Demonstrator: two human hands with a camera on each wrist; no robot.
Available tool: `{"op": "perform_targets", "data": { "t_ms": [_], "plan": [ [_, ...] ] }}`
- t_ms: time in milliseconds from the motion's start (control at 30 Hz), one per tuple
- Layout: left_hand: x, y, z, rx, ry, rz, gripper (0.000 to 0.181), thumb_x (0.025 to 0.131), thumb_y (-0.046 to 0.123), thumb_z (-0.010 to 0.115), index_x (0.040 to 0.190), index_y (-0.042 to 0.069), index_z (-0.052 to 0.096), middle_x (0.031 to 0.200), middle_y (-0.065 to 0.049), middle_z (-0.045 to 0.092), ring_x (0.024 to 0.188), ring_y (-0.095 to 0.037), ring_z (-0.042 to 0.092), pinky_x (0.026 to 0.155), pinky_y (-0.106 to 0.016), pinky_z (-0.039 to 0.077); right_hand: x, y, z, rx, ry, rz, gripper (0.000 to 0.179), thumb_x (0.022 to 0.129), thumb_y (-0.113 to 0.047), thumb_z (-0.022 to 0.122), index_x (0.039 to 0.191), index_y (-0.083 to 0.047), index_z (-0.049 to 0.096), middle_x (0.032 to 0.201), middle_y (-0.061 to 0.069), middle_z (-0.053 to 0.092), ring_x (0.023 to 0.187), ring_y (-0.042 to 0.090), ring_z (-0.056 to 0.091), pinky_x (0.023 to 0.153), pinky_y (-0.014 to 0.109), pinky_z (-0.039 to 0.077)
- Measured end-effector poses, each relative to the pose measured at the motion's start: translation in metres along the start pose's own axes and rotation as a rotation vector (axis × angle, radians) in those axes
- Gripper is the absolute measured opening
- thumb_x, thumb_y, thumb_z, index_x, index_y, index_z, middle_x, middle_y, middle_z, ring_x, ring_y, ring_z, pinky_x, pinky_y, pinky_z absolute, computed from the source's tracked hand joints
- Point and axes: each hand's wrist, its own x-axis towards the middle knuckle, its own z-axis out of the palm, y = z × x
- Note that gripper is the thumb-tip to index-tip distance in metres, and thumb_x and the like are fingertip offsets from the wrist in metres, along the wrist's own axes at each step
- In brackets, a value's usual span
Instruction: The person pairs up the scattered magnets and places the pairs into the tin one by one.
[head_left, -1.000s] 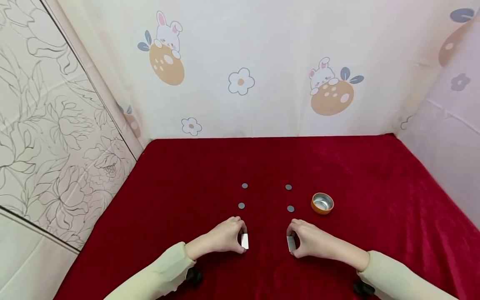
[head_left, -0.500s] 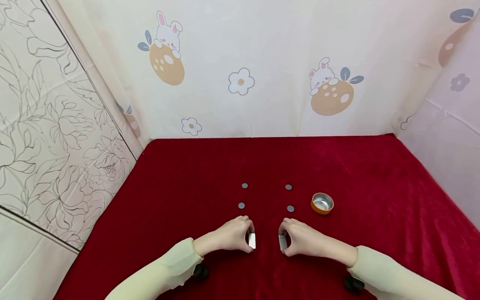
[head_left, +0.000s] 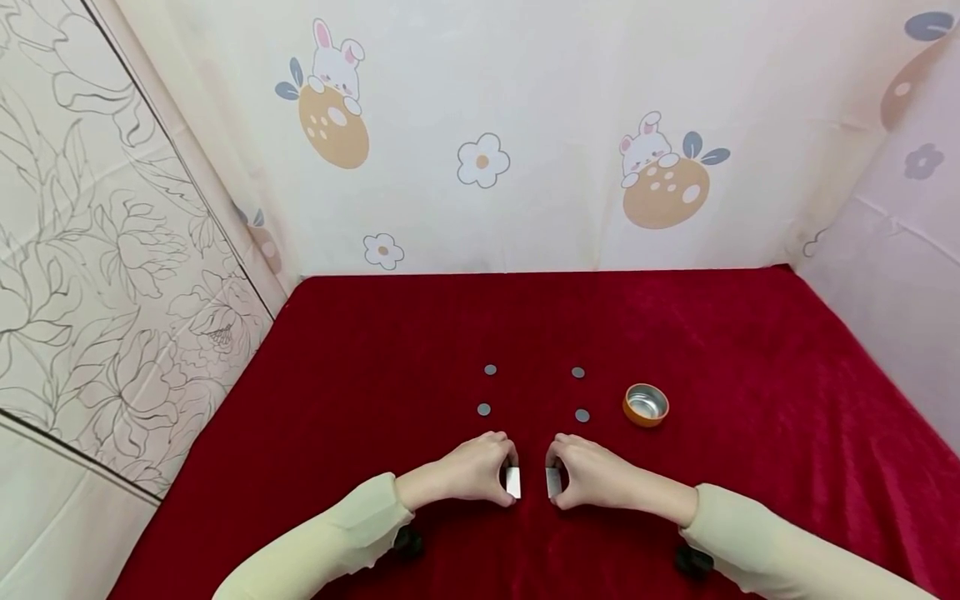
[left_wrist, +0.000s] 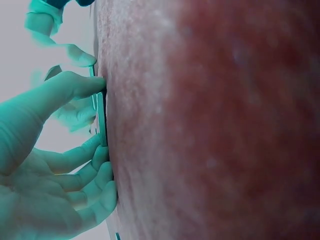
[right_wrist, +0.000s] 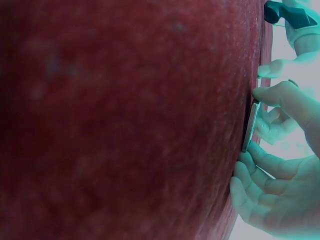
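My left hand (head_left: 480, 471) pinches a small flat rectangular silver piece (head_left: 513, 482) by its ends between thumb and fingers, low at the cloth. Facing it, my right hand (head_left: 592, 475) grips a similar piece, a greyer rectangular plate (head_left: 553, 482). A narrow strip of red cloth lies between the two pieces, which stand roughly parallel and apart. In the left wrist view the thin piece (left_wrist: 102, 120) shows edge-on between thumb and fingertips. The right wrist view likewise shows the right plate (right_wrist: 251, 126) edge-on, with the other hand behind it.
Several small grey discs lie beyond the hands, among them a near left disc (head_left: 483, 409) and a near right disc (head_left: 582, 415). A shallow round tin (head_left: 643, 422), orange outside and silver inside, stands to their right. Red cloth (head_left: 375, 350) covers the table; patterned curtains (head_left: 555, 225) border it.
Both hands have moved inward towards each other with their rectangular pieces, so the gap between the pieces has narrowed. Discs and tin have stayed in place.
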Motion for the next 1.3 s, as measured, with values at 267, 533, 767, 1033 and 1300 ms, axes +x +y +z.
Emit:
{"op": "perform_targets", "data": {
  "t_ms": [267,533,767,1033,1300],
  "plan": [
    [0.005,0.006,0.005,0.037,0.016,0.027,0.034,0.063,0.03,0.076,0.087,0.012,0.059,0.08,0.008,0.051,0.073,-0.003,0.044,0.062,-0.012,0.037,0.009,-0.012,0.005,-0.053,0.011,-0.031,0.027,0.058,-0.017,0.074,0.075,-0.009,0.056,0.072,-0.006,0.046,0.064,0.005,0.04,0.057,0.02,0.039],
    [0.005,0.008,0.004,-0.005,-0.005,-0.001,0.037,0.065,0.033,0.078,0.091,0.011,0.06,0.082,0.008,0.05,0.072,-0.002,0.042,0.063,-0.012,0.037,0.01,-0.012,0.006,-0.008,-0.001,0.019,0.031,0.059,-0.018,0.078,0.081,-0.008,0.059,0.077,-0.004,0.05,0.064,0.005,0.04,0.057,0.021,0.039],
    [0.004,0.007,0.006,-0.109,0.006,-0.01,0.038,0.065,0.028,0.079,0.091,0.012,0.057,0.084,0.008,0.053,0.075,-0.002,0.044,0.066,-0.013,0.038,0.007,-0.007,0.0,0.122,-0.055,0.006,0.029,0.066,-0.018,0.075,0.088,-0.007,0.061,0.083,-0.005,0.051,0.069,0.005,0.043,0.062,0.02,0.041],
    [0.005,0.004,0.008,-0.376,0.003,-0.018,0.028,0.068,0.012,0.076,0.089,0.009,0.058,0.072,0.008,0.058,0.06,0.002,0.05,0.056,-0.012,0.042,-0.001,0.006,-0.014,0.302,-0.142,-0.033,0.028,0.078,-0.026,0.067,0.1,-0.01,0.061,0.091,-0.004,0.055,0.076,0.008,0.051,0.067,0.023,0.045],
    [0.004,0.0,0.01,-0.655,0.018,-0.068,0.016,0.071,0.002,0.072,0.084,0.006,0.063,0.069,0.003,0.062,0.061,0.0,0.055,0.058,-0.016,0.045,-0.016,0.022,-0.029,0.299,-0.043,0.007,0.031,0.082,-0.027,0.063,0.103,-0.005,0.06,0.096,0.003,0.059,0.081,0.014,0.056,0.07,0.026,0.047]
  ]
}}
